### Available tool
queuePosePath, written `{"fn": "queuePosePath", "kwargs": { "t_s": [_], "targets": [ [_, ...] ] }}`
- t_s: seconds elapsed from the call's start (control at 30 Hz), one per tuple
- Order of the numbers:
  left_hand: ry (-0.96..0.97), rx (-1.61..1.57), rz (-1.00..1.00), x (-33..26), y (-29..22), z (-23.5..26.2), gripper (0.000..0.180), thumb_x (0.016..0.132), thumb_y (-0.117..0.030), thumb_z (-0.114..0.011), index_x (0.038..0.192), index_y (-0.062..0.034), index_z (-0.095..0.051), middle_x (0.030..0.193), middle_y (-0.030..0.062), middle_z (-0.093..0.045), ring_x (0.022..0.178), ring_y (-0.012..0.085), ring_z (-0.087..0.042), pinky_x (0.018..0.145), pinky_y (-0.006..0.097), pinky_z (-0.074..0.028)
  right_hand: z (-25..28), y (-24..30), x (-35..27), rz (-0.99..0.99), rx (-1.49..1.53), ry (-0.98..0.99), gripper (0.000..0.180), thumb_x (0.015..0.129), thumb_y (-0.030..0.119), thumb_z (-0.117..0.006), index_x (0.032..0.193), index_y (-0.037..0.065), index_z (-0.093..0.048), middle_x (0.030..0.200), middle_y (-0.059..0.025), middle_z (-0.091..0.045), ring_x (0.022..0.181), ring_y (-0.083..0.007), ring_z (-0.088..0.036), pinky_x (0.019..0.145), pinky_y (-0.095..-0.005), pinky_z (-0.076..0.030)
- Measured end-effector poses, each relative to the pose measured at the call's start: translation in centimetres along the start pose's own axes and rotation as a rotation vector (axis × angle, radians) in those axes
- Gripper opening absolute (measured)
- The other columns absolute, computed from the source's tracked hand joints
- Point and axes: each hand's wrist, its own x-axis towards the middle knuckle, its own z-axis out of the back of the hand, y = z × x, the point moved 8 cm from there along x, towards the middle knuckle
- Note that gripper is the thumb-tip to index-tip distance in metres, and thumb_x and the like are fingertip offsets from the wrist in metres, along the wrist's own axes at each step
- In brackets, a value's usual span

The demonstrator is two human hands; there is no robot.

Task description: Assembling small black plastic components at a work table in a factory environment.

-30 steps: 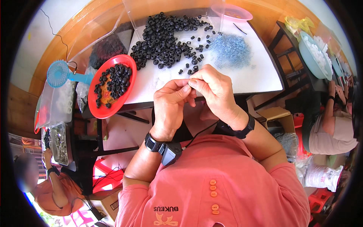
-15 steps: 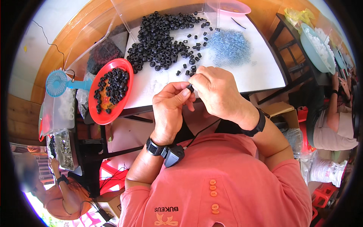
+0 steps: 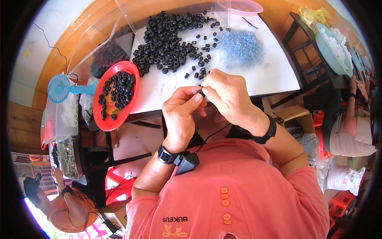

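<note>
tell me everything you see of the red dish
The red dish looks like shiny plastic, with a raised rim and an orange-yellow bottom partly showing. It appears oval here, perhaps from the lens. Small black pieces cover much of its inside. It sits at the left end of the white tabletop, seemingly jutting past the near edge. A blue fan points its handle toward the dish's left side; contact is unclear.

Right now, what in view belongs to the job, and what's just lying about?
Likely in the job:
small black piece, where left hand and right hand meet
black pile on white tabletop
red plate of black pieces

Apparently lying about:
blue fan
yellow bag
cardboard box
</note>
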Motion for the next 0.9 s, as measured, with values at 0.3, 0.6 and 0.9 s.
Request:
{"fn": "queuePosePath", "kwargs": {
  "t_s": [0.3, 0.6, 0.9],
  "targets": [
    [0.03, -0.023, 0.025, -0.1, 0.1, 0.1, 0.013, 0.092, -0.001, -0.065, 0.103, 0.0051, -0.066, 0.083, 0.0088, -0.068, 0.069, 0.0129, -0.062, 0.059, 0.025, -0.05, 0.4, -0.1, 0.2, 0.007, 0.054, 0.009, 0.014, 0.08, 0.006, -0.067, 0.079, 0.004, -0.054, 0.072, -0.0129, -0.055, 0.062, -0.0354, -0.059, 0.053, -0.0426, -0.045],
    [0.036, 0.048, -0.007, -0.1, 0.1, 0.0, 0.014, 0.092, -0.003, -0.066, 0.104, 0.0044, -0.065, 0.083, 0.0078, -0.068, 0.07, 0.0127, -0.062, 0.057, 0.024, -0.05, -0.6, -0.8, -0.8, -0.119, 0.304, -0.045, 0.01, 0.087, 0.005, -0.065, 0.081, 0.002, -0.058, 0.071, -0.0108, -0.054, 0.06, -0.026, -0.058, 0.056, -0.0345, -0.046],
    [0.065, -0.066, 0.043, 0.1, 0.1, 0.3, 0.014, 0.093, -0.002, -0.064, 0.105, 0.0062, -0.063, 0.083, 0.0109, -0.067, 0.071, 0.0158, -0.063, 0.055, 0.026, -0.051, -1.0, -2.8, -0.6, -0.275, 0.585, 0.037, 0.007, 0.09, 0.004, -0.068, 0.09, -0.001, -0.064, 0.081, -0.005, -0.058, 0.072, -0.0105, -0.057, 0.064, -0.0256, -0.046]
  ]
}}
